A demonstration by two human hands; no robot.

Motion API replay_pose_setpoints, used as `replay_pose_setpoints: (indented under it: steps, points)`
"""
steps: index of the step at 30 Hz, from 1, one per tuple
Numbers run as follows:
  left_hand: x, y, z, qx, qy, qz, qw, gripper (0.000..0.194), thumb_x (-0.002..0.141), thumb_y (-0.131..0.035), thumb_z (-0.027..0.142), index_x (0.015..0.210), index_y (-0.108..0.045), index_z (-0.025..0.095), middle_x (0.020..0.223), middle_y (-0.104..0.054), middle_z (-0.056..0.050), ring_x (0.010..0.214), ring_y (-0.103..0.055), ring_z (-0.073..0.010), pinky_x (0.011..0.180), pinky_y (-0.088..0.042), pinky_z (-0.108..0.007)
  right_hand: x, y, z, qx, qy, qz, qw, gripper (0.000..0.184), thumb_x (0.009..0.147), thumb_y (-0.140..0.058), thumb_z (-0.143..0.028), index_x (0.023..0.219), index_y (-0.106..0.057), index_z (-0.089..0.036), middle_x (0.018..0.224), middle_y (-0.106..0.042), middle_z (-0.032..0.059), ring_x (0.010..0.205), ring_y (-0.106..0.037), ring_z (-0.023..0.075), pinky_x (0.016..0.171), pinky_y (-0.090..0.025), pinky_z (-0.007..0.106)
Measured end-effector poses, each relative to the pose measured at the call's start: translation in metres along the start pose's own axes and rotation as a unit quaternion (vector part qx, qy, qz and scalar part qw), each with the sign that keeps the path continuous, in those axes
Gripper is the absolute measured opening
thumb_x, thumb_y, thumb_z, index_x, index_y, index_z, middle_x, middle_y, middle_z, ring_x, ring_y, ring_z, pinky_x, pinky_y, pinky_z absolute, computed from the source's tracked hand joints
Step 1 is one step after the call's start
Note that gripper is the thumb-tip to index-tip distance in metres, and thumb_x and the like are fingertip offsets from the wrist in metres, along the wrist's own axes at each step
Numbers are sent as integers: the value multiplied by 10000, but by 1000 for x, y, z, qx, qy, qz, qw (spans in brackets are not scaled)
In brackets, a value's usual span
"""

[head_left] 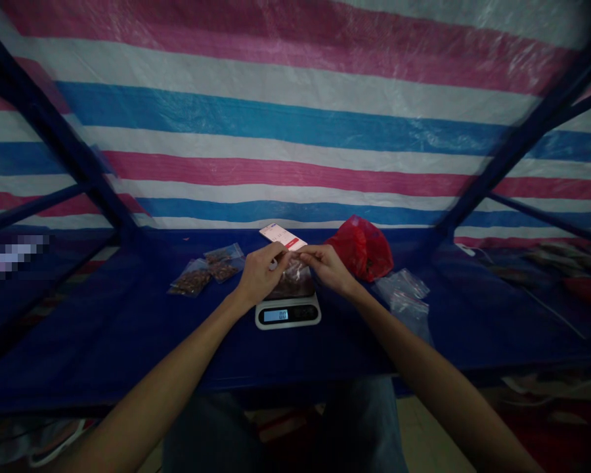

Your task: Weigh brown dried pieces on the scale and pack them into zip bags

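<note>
My left hand [264,273] and my right hand [329,265] meet above a digital scale [300,314], each pinching the top edge of a clear plastic bag [295,281]. Something brownish shows through the bag, partly covered by my fingers. The bag hangs over the scale's platform; whether its bottom touches cannot be made out. On the lit display the reading looks like 0.0. Just behind my hands lies a phone [282,235] with its screen on. A red plastic bag [362,249] sits bunched up beside my right hand.
Several small clear bags with brown contents [192,279] lie to the left on the blue table [226,368]. Flat clear zip bags [408,299] are by my right forearm. Blue metal posts [98,190] rise at both sides, before a striped plastic sheet [285,171].
</note>
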State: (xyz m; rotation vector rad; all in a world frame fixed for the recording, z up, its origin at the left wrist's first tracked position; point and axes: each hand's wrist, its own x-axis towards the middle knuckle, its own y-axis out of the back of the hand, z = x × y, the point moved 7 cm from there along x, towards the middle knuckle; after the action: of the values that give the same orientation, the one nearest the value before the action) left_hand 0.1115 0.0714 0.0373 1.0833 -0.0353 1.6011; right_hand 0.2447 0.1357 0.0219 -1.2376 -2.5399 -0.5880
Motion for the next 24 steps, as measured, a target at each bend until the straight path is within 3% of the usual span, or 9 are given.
replay_pose_setpoints:
  steps: [5, 7, 10, 11, 15, 18, 21, 24]
  points:
    - [8, 19, -3, -93, 31, 58, 993, 249, 1005, -578, 378, 864, -657, 189, 786, -679, 4, 704, -626, -130, 683, -484, -243, 3, 2, 3, 12, -15, 45, 999, 334, 885, -695, -486, 797, -755, -169, 756, -763, 54, 692, -726, 216, 661, -576, 315]
    - [9, 40, -11, -101, 52, 140, 984, 284, 995, -582, 423, 835, -624, 192, 728, -637, 18, 636, -594, -120, 627, -470, -233, 1, 8, 3, 23, -18, 76, 997, 361, 893, -682, -506, 788, -735, -165, 716, -760, 64, 631, -728, 209, 615, -575, 308]
    - [5, 82, -33, -75, 92, 322, 939, 320, 963, -595, 501, 873, -616, 195, 730, -648, 13, 623, -605, -123, 592, -459, -227, -1, 21, -2, 28, -5, 124, 992, 415, 920, -641, -556, 817, -720, -162, 636, -724, 47, 525, -682, 178, 536, -542, 282]
    - [5, 90, -40, -65, 110, 341, 931, 333, 935, -615, 524, 896, -628, 194, 710, -647, 14, 600, -599, -124, 564, -445, -224, -1, 24, -6, 27, 0, 132, 991, 434, 927, -630, -577, 842, -722, -161, 612, -707, 34, 500, -660, 168, 516, -527, 273]
    - [11, 101, -67, -66, 203, 295, 931, 370, 802, -685, 542, 877, -671, 180, 590, -602, 23, 502, -564, -136, 478, -400, -229, -2, 35, -30, -5, 24, 126, 992, 474, 987, -546, -596, 991, -731, -159, 601, -671, 8, 487, -616, 148, 497, -495, 256]
    - [9, 118, -80, -43, 238, 246, 939, 417, 760, -693, 570, 904, -691, 178, 585, -609, 14, 487, -547, -143, 459, -385, -235, -21, 45, -61, -154, 45, 64, 985, 374, 1061, -482, -453, 1183, -723, -195, 727, -726, 19, 591, -656, 150, 590, -507, 260]
    - [2, 145, -94, 66, 249, 165, 952, 473, 810, -603, 616, 991, -677, 186, 664, -661, -11, 535, -580, -167, 494, -426, -256, -57, 71, -78, -377, 42, 2, 925, 243, 1042, -548, -325, 1126, -758, -236, 929, -787, 46, 800, -720, 190, 737, -503, 293]
    - [-11, 164, -109, 138, 249, 86, 955, 341, 791, -595, 531, 827, -663, 198, 644, -656, -25, 603, -606, -204, 561, -444, -285, -99, 112, -65, -439, -24, 18, 898, 250, 1044, -518, -288, 1043, -762, -231, 974, -793, 54, 830, -729, 210, 754, -514, 310]
